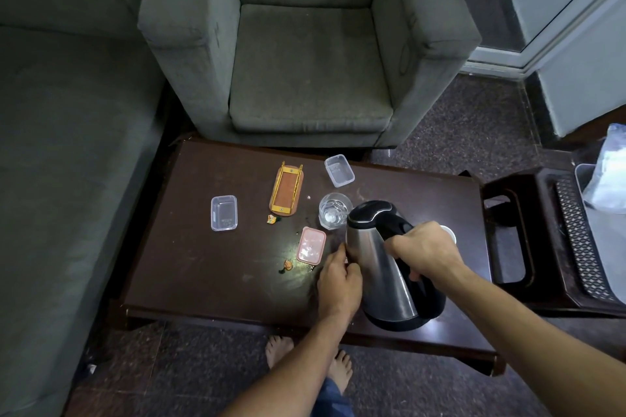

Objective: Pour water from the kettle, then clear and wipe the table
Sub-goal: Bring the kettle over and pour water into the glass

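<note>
The kettle (379, 267), stainless steel with a black lid and handle, is tipped over the near right part of the tabletop (203, 274), its lid end leaning toward a drinking glass (333, 211) that holds some water and stands just beyond it. The spout is hidden, so I cannot tell whether water is running. The right hand (426, 250) has its fingers wrapped round the black handle; the left hand (338, 278) cups the steel wall, fingers bent against it and thumb laid along it. A white cup (449, 234) peeks out behind the right hand. Just beside the left hand lies a pink-lidded box (311, 245), with a crumpled wrapper (288, 265) near it. Toward the middle lies a small yellow rack (286, 192); a clear plastic tub (223, 213) sits to its left, another clear tub (339, 170) near the far edge.
</note>
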Demonstrator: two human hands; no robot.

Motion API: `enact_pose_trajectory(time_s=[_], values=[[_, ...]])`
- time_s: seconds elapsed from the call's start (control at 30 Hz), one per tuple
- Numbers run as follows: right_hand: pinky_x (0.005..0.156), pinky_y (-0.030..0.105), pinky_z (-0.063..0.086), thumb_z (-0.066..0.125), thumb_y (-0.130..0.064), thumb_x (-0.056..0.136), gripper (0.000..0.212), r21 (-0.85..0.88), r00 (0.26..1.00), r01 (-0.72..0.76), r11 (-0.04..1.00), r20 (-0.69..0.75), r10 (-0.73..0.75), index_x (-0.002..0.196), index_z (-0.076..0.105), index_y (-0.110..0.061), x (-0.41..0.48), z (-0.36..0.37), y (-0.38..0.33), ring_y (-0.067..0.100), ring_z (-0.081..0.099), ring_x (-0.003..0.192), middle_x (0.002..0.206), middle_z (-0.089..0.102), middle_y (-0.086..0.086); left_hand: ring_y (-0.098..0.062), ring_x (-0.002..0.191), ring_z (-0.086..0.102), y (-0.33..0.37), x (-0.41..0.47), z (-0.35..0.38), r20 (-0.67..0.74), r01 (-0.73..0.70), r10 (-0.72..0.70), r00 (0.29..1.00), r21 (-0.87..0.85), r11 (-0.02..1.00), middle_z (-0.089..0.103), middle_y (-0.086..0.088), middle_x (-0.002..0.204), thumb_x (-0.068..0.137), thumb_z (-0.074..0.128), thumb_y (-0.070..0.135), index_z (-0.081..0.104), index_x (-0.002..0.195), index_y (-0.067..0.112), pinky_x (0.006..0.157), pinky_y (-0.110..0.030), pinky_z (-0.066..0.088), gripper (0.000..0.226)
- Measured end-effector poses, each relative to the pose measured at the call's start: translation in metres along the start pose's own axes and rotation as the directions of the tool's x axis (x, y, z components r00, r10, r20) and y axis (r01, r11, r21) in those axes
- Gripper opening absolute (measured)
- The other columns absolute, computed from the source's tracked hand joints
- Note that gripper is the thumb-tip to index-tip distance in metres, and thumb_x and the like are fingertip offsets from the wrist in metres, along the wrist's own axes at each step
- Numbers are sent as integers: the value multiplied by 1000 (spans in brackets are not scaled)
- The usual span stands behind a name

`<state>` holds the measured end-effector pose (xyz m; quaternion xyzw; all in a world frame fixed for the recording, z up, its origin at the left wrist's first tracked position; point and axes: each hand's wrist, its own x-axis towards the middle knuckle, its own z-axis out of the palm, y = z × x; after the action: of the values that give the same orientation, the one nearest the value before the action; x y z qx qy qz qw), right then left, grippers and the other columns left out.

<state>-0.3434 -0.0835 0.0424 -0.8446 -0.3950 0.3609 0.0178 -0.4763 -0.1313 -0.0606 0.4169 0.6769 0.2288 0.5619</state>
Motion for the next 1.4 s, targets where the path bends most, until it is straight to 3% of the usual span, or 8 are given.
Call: enact_pose_trajectory(time_s=[0.13,0.37,0.57,1.0,1.4], values=[[49,28,55,59,-25,61,26,9,1000,1,1000,-17,-1,39,55,-13,3,0,3,25,67,39,40,63,9,-26,128,58,2,-1,-1,3,-1,1,1000,10,1000,65,-3,137,93,48,9,55,148,23,112,-46,44,57],[55,34,60,59,-26,61,22,-5,1000,13,1000,-18,-13,43,56,-13,2,0,3,28,69,43,40,62,9,-31,125,59,2,-1,-1,15,3,-3,1000,16,1000,67,-7,133,93,46,9,56,146,21,109,-50,46,55],[46,26,51,60,-28,61,22,-14,1000,20,1000,-12,-20,45,56,-14,3,2,3,24,66,36,37,60,5,-33,119,61,-1,1,1,2,-2,2,1000,21,1000,69,-10,126,91,47,7,60,140,17,106,-50,47,52],[48,25,49,61,-27,64,24,-18,1000,24,1000,-12,-25,44,56,-14,4,2,2,21,65,36,37,60,4,-31,122,60,0,3,0,7,-14,14,1000,13,1000,67,-9,130,92,47,7,59,142,17,108,-49,47,52],[51,28,56,61,-25,66,21,-39,999,37,999,-2,-37,49,60,-13,5,-2,1,23,67,39,39,62,5,-23,124,58,1,2,2,-8,-2,2,1000,14,1000,67,-2,132,92,49,9,59,143,22,111,-42,44,53]])
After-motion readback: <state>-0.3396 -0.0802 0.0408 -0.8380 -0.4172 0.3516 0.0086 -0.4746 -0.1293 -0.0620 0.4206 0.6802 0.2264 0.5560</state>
